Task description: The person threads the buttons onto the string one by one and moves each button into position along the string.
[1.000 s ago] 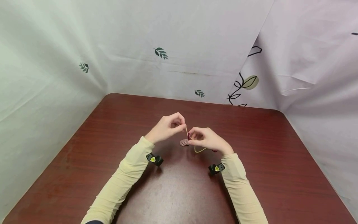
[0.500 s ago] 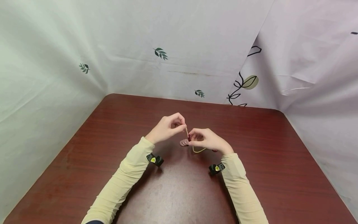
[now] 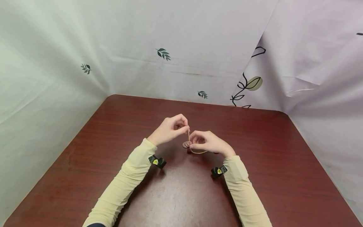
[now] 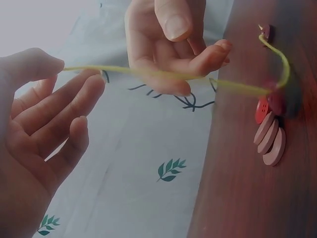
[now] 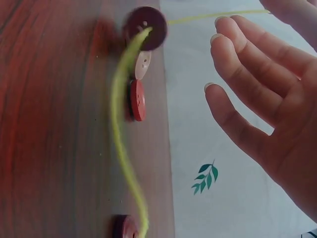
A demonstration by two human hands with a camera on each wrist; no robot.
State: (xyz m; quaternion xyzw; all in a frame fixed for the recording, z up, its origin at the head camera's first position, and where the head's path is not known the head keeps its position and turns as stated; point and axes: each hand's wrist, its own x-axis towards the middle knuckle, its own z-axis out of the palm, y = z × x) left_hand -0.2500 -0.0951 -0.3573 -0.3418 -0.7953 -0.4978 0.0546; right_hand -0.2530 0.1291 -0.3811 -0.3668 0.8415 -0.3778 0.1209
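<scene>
My left hand (image 3: 170, 128) pinches the upper end of a yellow string (image 4: 148, 73) between thumb and fingers, drawing it taut. A dark red button (image 5: 154, 37) is threaded on the string close over the table, blurred in the left wrist view. From it the string curves to another dark red button (image 4: 267, 33) at its far end. My right hand (image 3: 210, 142) is beside the string, its thumb and fingertips apart with nothing between them. Several pale pink buttons (image 4: 273, 148) and a red button (image 4: 261, 110) lie in a row beneath the hands.
A dark red-brown wooden table (image 3: 181, 195) carries all of this. Behind it and on both sides hang white cloth sheets (image 3: 127, 41) with leaf prints. A small black camera (image 3: 160, 162) is strapped at the left wrist, and another camera (image 3: 216, 171) at the right.
The right fingers have let go of the dark red button, which has slipped down the string. More of the string now shows below the left hand, which stays in place.
</scene>
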